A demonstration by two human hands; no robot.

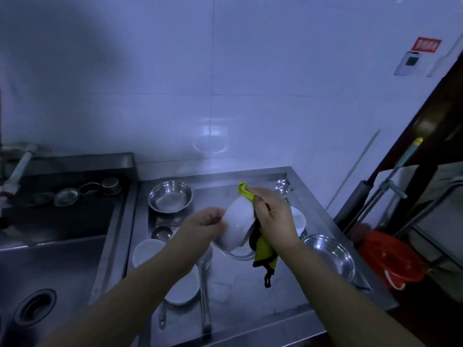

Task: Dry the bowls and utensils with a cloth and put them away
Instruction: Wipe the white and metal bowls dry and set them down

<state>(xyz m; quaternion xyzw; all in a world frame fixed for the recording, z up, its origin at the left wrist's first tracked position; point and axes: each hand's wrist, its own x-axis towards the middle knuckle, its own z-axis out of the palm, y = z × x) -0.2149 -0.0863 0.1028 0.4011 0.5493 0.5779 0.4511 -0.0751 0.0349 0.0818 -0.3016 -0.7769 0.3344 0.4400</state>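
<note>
— Nearest the lens: two bare forearms, reaching up from the bottom edge over a steel counter (250,304).
— And to the left?
— Biggest of all, a steel sink (50,266) with a round drain, set beside the counter.
— On the counter itself?
— Steel bowl (170,196) at the back left; another steel bowl (330,254) at the right edge. Flat white plate (184,291) near the front, partly under the left forearm, and a white bowl (147,251) just behind it. Long tongs (205,296) lying beside the plate.
— Off the counter?
— Red bucket (393,259) on the floor, right.
— Hands now?
— Left hand (203,221) gripping a white bowl in the air (236,226), tilted on its side above the counter's middle. Right hand (273,219) curled round a green cloth (263,251), pressing it to the bowl's far side, black-edged tail hanging below.
— Smaller bits?
— Small steel cup (161,232) behind the white bowl. Strainers in the sink's back corner, too dim to tell apart.
</note>
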